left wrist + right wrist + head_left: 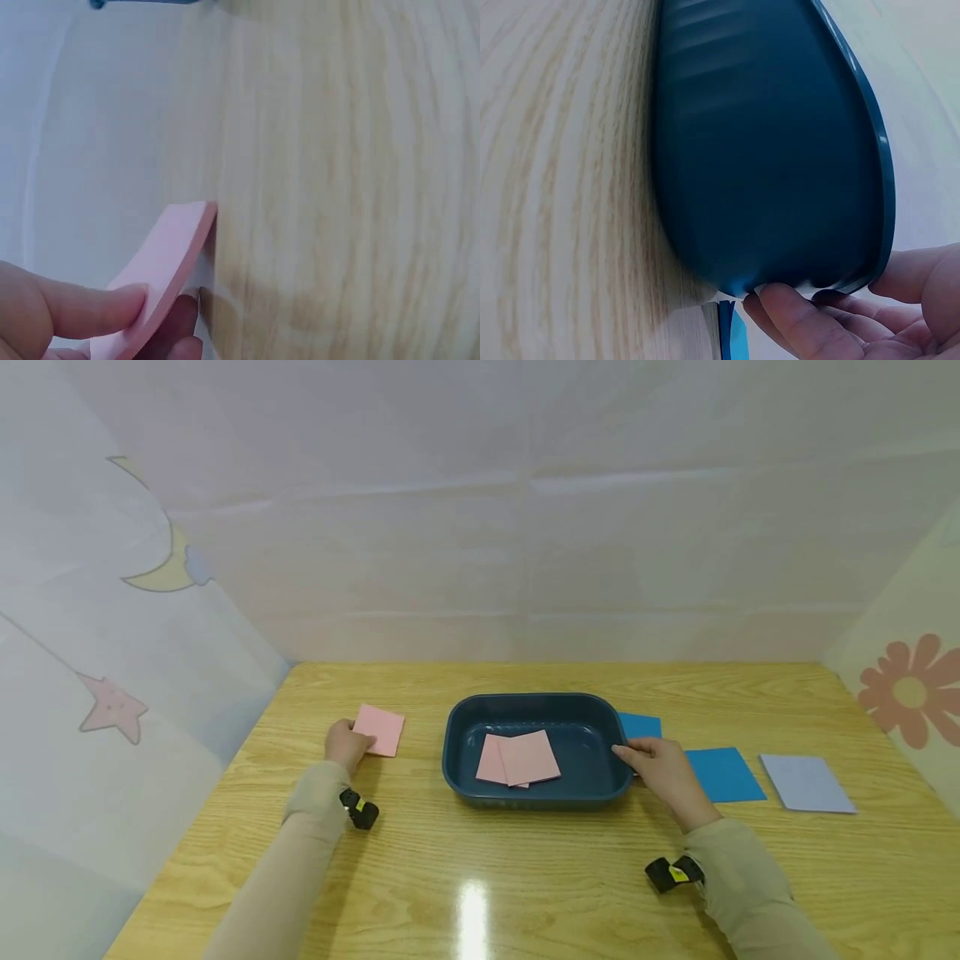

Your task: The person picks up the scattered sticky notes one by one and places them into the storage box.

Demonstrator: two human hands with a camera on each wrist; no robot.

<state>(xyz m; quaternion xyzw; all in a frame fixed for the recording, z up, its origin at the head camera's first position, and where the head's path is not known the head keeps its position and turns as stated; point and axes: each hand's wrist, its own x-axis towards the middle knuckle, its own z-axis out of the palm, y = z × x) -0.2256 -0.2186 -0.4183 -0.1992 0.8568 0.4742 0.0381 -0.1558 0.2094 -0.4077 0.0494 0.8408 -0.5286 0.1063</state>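
Observation:
On the left of the table, my left hand (348, 745) pinches a pad of pink sticky notes (380, 730). The left wrist view shows the thumb on one face of the pink pad (169, 251) and fingers behind it, its far edge close to the wood. A dark blue plastic basin (592, 760) stands mid-table, with two overlapping pink pads (531, 758) inside, toward its left. My right hand (663, 772) grips the basin's right end, thumb at the rim. Seen from the right wrist, its fingers (802, 319) curl against the outer wall of the basin (772, 150).
Right of the basin lie two blue pads, one (726, 774) beside the right hand and another (641, 726) partly hidden behind the basin. Farther right is a pale lavender pad (807, 783). A white cloth wall (525, 568) rises behind the wooden table (420, 868).

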